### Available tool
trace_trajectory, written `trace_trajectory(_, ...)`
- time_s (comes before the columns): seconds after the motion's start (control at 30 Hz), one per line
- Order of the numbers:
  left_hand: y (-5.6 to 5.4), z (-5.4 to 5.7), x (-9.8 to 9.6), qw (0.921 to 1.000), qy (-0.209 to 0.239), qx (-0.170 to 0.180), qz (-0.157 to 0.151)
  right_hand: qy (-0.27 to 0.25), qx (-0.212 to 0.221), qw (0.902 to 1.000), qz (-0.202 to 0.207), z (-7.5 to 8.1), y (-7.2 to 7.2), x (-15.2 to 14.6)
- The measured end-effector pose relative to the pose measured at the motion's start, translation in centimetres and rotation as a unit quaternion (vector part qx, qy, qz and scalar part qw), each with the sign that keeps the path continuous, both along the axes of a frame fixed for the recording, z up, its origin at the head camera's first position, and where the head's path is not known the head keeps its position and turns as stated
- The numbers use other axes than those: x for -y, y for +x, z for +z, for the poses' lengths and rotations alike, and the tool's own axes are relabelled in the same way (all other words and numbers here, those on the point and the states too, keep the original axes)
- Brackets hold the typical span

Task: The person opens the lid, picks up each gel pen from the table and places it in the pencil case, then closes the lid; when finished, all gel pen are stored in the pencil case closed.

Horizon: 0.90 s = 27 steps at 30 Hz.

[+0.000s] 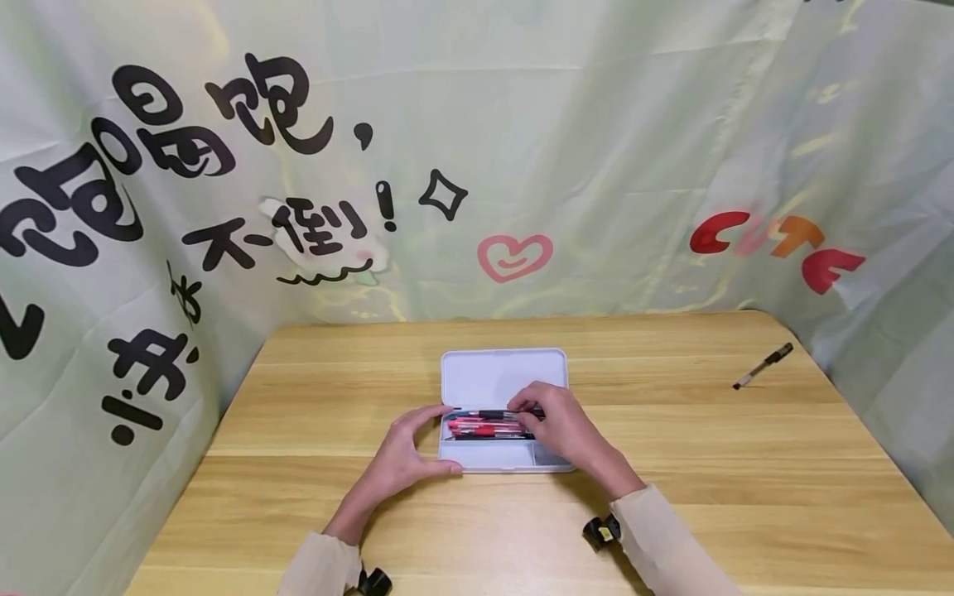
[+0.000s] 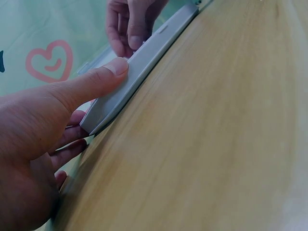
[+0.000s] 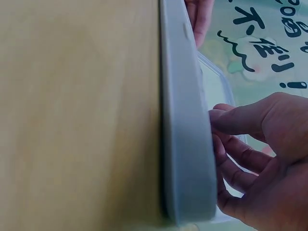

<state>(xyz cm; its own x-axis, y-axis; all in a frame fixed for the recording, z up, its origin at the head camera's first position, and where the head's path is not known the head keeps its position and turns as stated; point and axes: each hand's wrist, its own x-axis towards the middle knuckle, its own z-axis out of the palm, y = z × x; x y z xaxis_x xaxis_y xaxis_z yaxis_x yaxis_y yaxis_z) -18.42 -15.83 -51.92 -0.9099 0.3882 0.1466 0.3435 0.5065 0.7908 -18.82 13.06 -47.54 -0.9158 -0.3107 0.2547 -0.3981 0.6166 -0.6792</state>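
Observation:
A white pencil case (image 1: 484,457) lies on the table with its lid (image 1: 477,372) folded back toward the wall. Several pens, pink, red and black (image 1: 486,430), lie lengthwise in its long compartment. My left hand (image 1: 406,455) holds the case by its left end, thumb on the front edge and fingers around the back, as the left wrist view also shows. Over the right end, my right hand (image 1: 562,422) pinches a black-gripped pen (image 1: 493,414) lying at the back of the compartment. In the right wrist view the case wall (image 3: 187,120) hides what the fingertips hold.
On the right side of the wooden table (image 1: 671,497) lies a capped black pen (image 1: 763,366), apart from the case. A printed curtain (image 1: 596,165) hangs behind the table and along both sides. Small black wrist cameras (image 1: 600,532) sit under the sleeves.

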Motion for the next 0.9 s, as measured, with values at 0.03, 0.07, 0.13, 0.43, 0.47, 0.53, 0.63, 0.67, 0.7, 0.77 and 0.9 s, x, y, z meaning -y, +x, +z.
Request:
trace_trajectory(0.03, 0.0, 0.0, 0.0, 1.0, 0.001, 0.0, -0.001, -0.004, 0.006, 1.0, -0.005, 0.2, 0.0, -0.2)
trace_trajectory(0.07, 0.0, 0.0, 0.0, 1.0, 0.0, 0.001, -0.001, -0.008, 0.008, 0.9999, -0.008, 0.4, 0.0, -0.4)
trace_trajectory(0.13, 0.0, 0.0, 0.0, 1.0, 0.001, 0.002, 0.0, -0.017, 0.003, 0.9998, -0.013, 0.8, -0.1, -1.0)
trace_trajectory(0.43, 0.1, 0.0, 0.0, 1.0, 0.003, 0.008, -0.001, -0.05, -0.05, 0.9944, -0.078, 2.7, -0.6, -6.0)
trace_trajectory(0.47, 0.1, 0.1, 0.0, 0.9999, 0.005, 0.009, -0.001, -0.053, -0.055, 0.9931, -0.089, 2.9, -0.7, -6.7)
trace_trajectory(0.53, 0.1, 0.1, 0.0, 1.0, 0.004, 0.008, 0.002, -0.063, -0.068, 0.9892, -0.114, 3.3, -0.8, -8.0)
trace_trajectory(0.63, 0.1, 0.0, 0.0, 0.9999, 0.006, 0.011, 0.004, -0.073, -0.088, 0.9813, -0.154, 3.8, -0.8, -10.0)
trace_trajectory(0.67, 0.1, 0.0, -0.1, 0.9999, 0.005, 0.013, 0.005, -0.077, -0.093, 0.9784, -0.168, 3.8, -0.8, -10.7)
trace_trajectory(0.7, 0.1, 0.0, -0.1, 0.9999, 0.004, 0.014, 0.005, -0.081, -0.098, 0.9751, -0.182, 3.9, -0.7, -11.4)
trace_trajectory(0.77, 0.1, -0.1, -0.1, 0.9998, 0.004, 0.018, 0.005, -0.079, -0.107, 0.9691, -0.208, 3.8, -0.5, -12.8)
trace_trajectory(0.9, 0.1, -0.1, 0.0, 0.9998, 0.003, 0.018, 0.007, -0.074, -0.105, 0.9581, -0.256, 3.8, -0.3, -15.9)
